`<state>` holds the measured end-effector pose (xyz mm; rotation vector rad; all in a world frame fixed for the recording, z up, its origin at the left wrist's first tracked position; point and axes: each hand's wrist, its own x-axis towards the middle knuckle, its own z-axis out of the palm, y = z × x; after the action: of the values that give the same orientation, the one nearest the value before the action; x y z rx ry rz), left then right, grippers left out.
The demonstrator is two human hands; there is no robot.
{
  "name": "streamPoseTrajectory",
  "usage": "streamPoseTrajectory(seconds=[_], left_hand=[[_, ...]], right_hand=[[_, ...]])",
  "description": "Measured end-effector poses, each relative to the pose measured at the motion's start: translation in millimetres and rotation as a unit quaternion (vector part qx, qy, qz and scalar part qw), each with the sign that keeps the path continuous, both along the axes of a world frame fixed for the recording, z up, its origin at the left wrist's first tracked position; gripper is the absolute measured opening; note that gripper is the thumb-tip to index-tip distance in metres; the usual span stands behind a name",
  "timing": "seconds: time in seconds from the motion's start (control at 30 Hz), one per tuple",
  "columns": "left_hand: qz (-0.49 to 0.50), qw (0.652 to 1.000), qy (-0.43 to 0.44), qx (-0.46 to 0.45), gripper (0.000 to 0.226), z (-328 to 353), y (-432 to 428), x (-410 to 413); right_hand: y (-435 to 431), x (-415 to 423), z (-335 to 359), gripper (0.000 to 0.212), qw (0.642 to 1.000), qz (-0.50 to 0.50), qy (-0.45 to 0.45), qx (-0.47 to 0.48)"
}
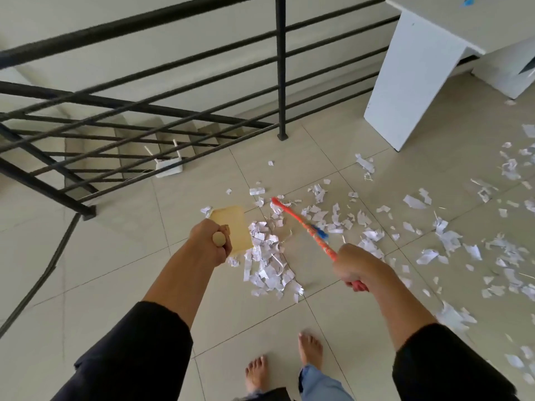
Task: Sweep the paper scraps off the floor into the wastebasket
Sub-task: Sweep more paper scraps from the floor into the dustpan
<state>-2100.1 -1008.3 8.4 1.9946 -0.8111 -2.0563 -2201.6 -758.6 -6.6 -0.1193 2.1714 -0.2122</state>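
**Sweeping scraps into the dustpan – keep the pan edge down**

Left hand is closed around the dustpan handle; the pan sits mid-frame at the left edge of the gathered pile of paper scraps. Right hand is fisted around the red broom handle, with the broom end up near centre frame above the pile.

Advice: hold the pan lip flat to the floor and pull short strokes toward it. Light paper will likely scatter if swept fast.

Many more scraps lie spread across the right side of the frame, so gather those inward first. No wastebasket in view. Both forearms reach forward and down, sleeves pushed up.
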Motion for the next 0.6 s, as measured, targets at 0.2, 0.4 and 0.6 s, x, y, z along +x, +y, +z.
streamPoseTrajectory(seconds=[0.2,0.4,0.6], left_hand=[[0.041,0.999,-0.012,-0.032,0.032,6.3,2.2,-3.4],[0.107,0.994,-0.023,-0.027,0.033,4.5,-9.3,6.7],[0.151,0.987,-0.041,-0.046,0.03,7.6,-12.6,37.7]], right_hand=[[-30.5,-40.4,-18.6,0.032,0.985,0.145,-0.081,0.037],[-33.0,-62.1,13.1,0.015,0.983,0.148,-0.107,0.001],[-60.9,-44.0,-11.3,0.009,0.979,0.107,-0.146,-0.099]])
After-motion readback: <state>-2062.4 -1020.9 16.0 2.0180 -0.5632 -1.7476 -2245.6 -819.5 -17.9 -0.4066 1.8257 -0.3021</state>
